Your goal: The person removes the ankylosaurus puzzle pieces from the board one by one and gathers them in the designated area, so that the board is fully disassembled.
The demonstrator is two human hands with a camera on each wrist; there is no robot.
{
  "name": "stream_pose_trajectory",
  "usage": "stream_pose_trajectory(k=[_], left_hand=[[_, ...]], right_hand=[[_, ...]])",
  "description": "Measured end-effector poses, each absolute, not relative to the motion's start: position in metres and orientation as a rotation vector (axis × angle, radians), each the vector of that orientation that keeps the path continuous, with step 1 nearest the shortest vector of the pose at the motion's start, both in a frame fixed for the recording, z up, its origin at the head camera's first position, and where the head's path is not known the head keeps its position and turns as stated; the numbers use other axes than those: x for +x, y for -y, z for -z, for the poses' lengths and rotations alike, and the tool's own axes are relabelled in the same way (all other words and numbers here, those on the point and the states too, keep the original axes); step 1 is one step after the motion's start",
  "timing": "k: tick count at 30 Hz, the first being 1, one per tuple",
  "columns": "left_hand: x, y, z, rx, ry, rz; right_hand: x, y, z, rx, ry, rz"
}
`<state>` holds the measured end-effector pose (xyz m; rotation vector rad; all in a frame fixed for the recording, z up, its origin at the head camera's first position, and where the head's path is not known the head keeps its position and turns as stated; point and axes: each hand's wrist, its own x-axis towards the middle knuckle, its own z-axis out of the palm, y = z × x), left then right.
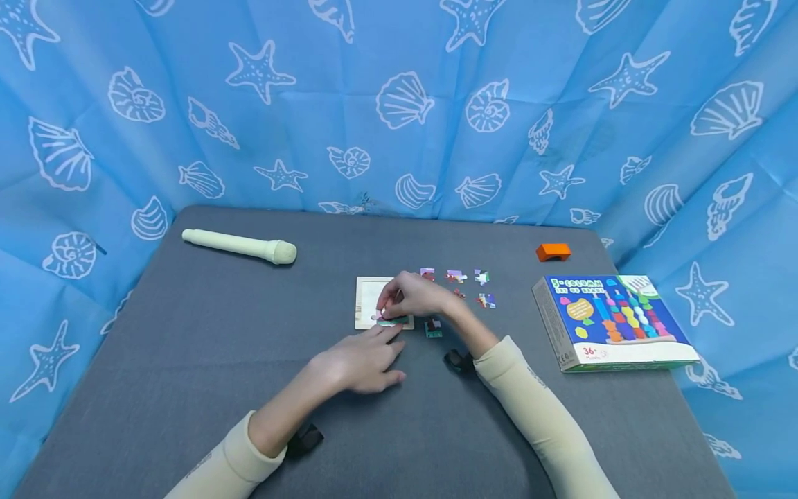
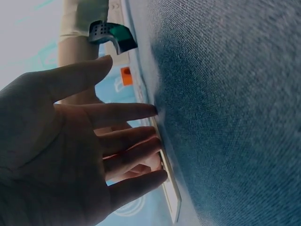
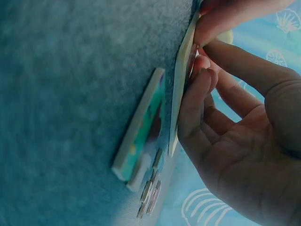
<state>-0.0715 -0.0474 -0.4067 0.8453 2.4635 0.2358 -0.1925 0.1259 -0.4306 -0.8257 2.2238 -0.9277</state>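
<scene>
A pale wooden puzzle tray [image 1: 366,285] lies at mid-table, with a green-edged puzzle piece [image 1: 393,322] along its near edge. Above the tray, my right hand [image 1: 414,294] has its fingertips bent down and pinches a puzzle piece [image 1: 382,314], mostly hidden by the fingers. My left hand [image 1: 361,362] lies palm down, fingers spread, its fingertips touching the tray's near edge. In the left wrist view those fingers [image 2: 136,186] reach straight to the tray. A loose green puzzle piece [image 3: 141,136] is on the cloth beside the tray in the right wrist view.
Several loose puzzle pieces [image 1: 456,276] lie right of the tray. A pale toy microphone [image 1: 240,246] rests at the back left. On the right are an orange block [image 1: 553,251] and a colourful toy box [image 1: 614,322]. A blue patterned curtain [image 1: 349,104] hangs behind the table.
</scene>
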Motion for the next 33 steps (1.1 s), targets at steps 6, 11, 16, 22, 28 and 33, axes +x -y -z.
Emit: stream_pose_trajectory(k=[6,11,16,22,28,33], left_hand=[[-0.073,0.047,0.408,0.841,-2.477,-0.232],[-0.074,0.046,0.410,0.836,-2.474,-0.216],[-0.073,0.045,0.412,0.828,-2.473,-0.213],[-0.072,0.046,0.413,0.854,-2.494,-0.215],[-0.072,0.046,0.413,0.845,-2.500,-0.222],[-0.072,0.046,0.413,0.829,-2.491,-0.240]], right_hand=[[-0.190,-0.124,0.427,-0.786,-2.234,0.904],[-0.191,-0.125,0.429,-0.776,-2.227,0.919],[-0.191,-0.128,0.431,-0.798,-2.201,0.997],[-0.186,-0.141,0.424,-0.794,-2.193,1.113],[-0.180,-0.166,0.418,-0.742,-2.220,1.134],[-0.174,-0.193,0.415,-0.710,-2.235,1.160]])
